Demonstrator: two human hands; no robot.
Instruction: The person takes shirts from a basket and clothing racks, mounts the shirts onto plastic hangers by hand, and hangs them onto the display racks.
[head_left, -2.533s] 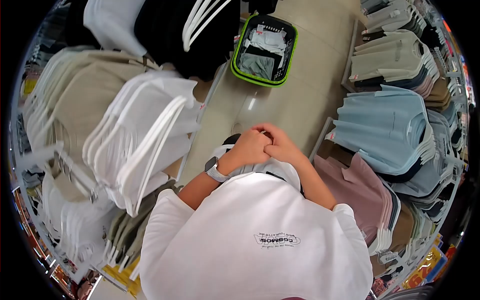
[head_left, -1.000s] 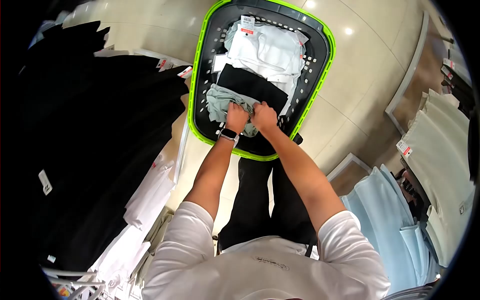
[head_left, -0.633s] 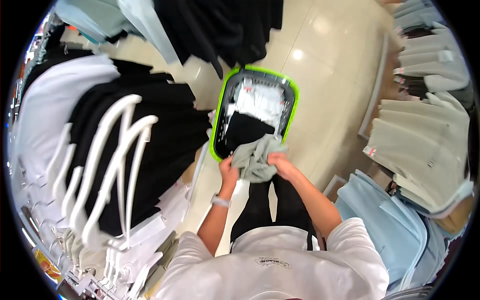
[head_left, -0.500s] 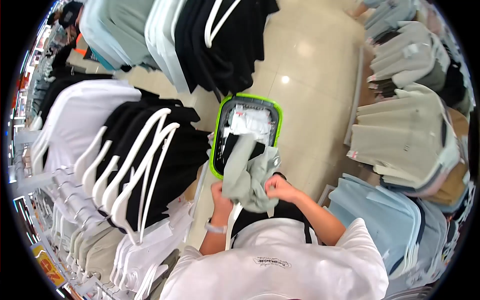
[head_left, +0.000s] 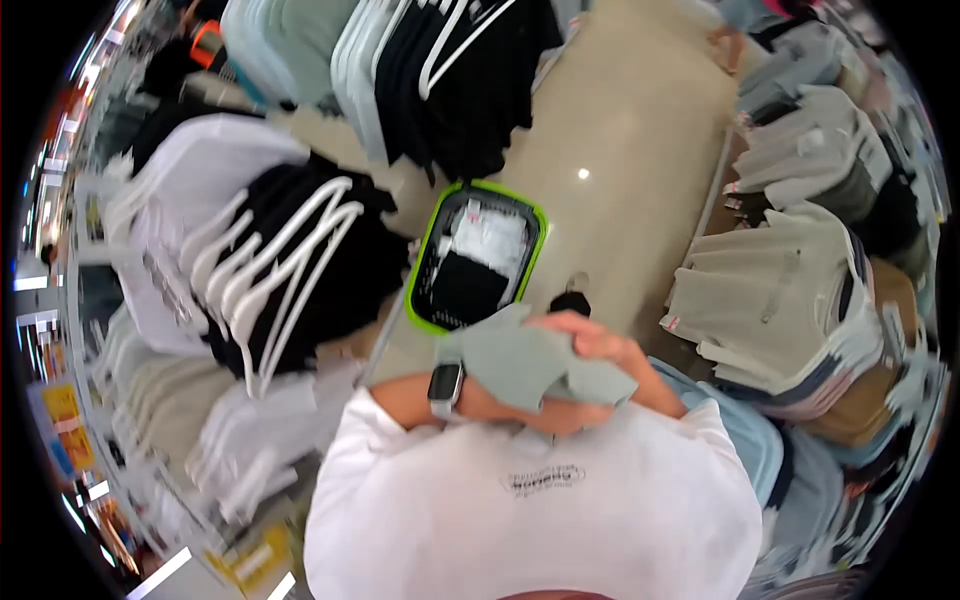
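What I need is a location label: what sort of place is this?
Likely a clothing shop: white hangers in rows, tagged beige shirts across the aisle, and a green-rimmed basket holding clothes.

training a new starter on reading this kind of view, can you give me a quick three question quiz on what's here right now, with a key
1. True or false: the grey-green garment lies inside the basket.
2. Which wrist wears the smartwatch? a) right b) left c) neither
3. Fill in the blank: the basket is edged in bright ____.

Key: 1 false; 2 b; 3 green
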